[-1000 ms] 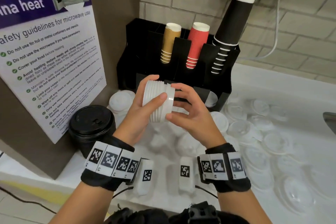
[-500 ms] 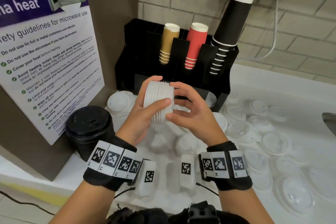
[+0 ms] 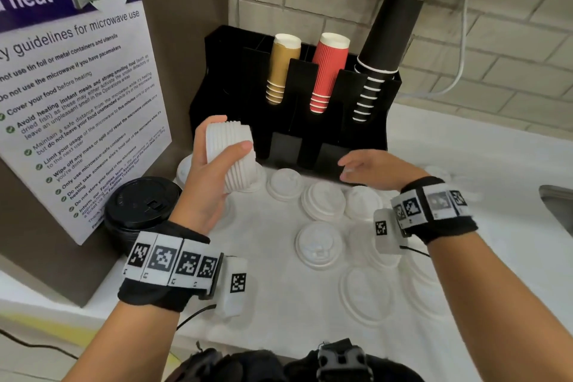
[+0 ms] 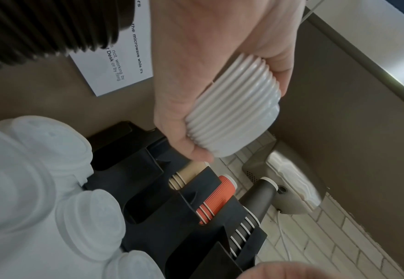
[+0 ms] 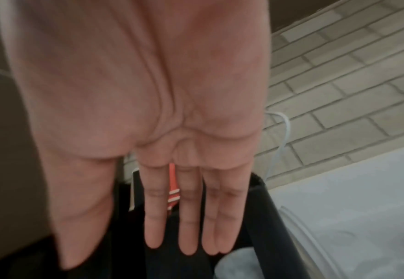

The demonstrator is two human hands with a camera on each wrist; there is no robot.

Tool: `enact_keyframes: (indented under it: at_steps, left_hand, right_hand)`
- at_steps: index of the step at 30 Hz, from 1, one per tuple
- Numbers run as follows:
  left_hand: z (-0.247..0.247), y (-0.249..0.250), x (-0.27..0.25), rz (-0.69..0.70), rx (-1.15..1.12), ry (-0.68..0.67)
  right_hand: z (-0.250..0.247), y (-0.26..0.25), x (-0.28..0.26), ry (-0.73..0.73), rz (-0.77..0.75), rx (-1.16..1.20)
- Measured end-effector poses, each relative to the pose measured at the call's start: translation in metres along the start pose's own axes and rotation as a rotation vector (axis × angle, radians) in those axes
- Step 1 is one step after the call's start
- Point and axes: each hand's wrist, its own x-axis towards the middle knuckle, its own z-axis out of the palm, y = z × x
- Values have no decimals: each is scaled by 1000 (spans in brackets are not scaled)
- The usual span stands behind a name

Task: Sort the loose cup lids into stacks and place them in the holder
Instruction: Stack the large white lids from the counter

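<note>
My left hand [image 3: 214, 161] [image 4: 222, 90] grips a stack of white lids [image 3: 231, 158] [image 4: 234, 115] on its side, thumb on one rim and fingers on the other, raised in front of the left end of the black holder [image 3: 235, 87] [image 4: 148, 188]. My right hand [image 3: 369, 169] [image 5: 184, 217] hovers flat and empty, fingers straight, over the loose white lids [image 3: 324, 200] just before the holder's lower front slots [image 3: 310, 149]. More white lids [image 3: 319, 243] lie scattered on the white counter [image 3: 279, 304].
The holder's upper slots carry tan cups [image 3: 280, 68], red cups [image 3: 327, 71] and tall black cups [image 3: 384, 53]. A stack of black lids [image 3: 141, 206] stands at the left by the poster-covered brown cabinet [image 3: 192, 9]. Clear flat lids [image 3: 367, 295] spread to the right.
My right hand has let go of the lid stack and moved right and down, opening flat over the loose lids. The left hand now holds the stack alone, shifted left.
</note>
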Motion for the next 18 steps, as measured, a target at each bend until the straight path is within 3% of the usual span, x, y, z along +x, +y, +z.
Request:
enact_keyframes:
  at_steps: [4,9,15,18]
  left_hand:
    - [1,2,0,-1,-6,-7]
    - [2,2,-3,3,7,-14]
    - [-1,9,-7,17,-7,-5]
    - [-1,11,-8,17,-12,-8]
  right_hand:
    - [23,-11,13,-184,5,-252]
    - [43,-24,21,-228,-30,-441]
    - [24,-48,22,-158,-261,-231]
    - [23,-54,25,-129,-245,-273]
